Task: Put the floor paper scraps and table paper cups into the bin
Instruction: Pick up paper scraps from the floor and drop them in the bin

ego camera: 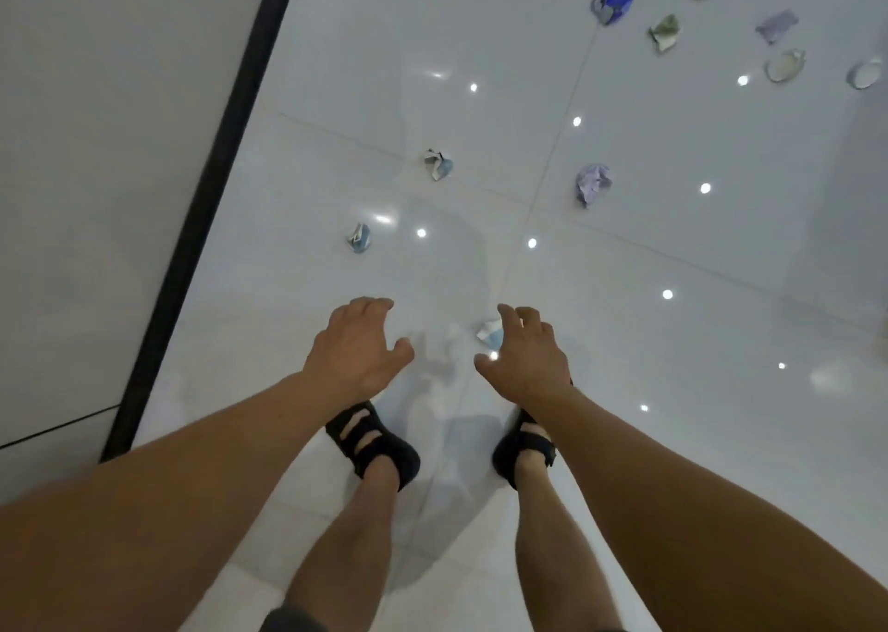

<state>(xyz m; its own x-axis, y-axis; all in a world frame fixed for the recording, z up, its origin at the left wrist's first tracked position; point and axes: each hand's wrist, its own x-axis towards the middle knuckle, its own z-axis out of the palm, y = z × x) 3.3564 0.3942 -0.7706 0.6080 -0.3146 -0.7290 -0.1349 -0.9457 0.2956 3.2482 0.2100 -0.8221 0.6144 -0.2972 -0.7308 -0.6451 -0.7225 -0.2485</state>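
Observation:
Several crumpled paper scraps lie on the glossy white tiled floor. A pale blue scrap [490,333] lies right beside the fingers of my right hand [524,357], which hovers with fingers spread and holds nothing. My left hand [358,348] hangs open over the floor, above my left foot. Other blue scraps [359,237] [438,164] lie ahead on the left. A lilac scrap [592,183] lies ahead on the right. More scraps, dark blue [613,1], green [665,32] and lilac [776,27], are scattered at the far right. No bin or cups are in view.
A grey wall [96,151] with a black skirting strip [211,189] runs along the left. My two feet in black sandals [372,444] stand just below my hands. Ceiling lights reflect as bright dots on the tiles.

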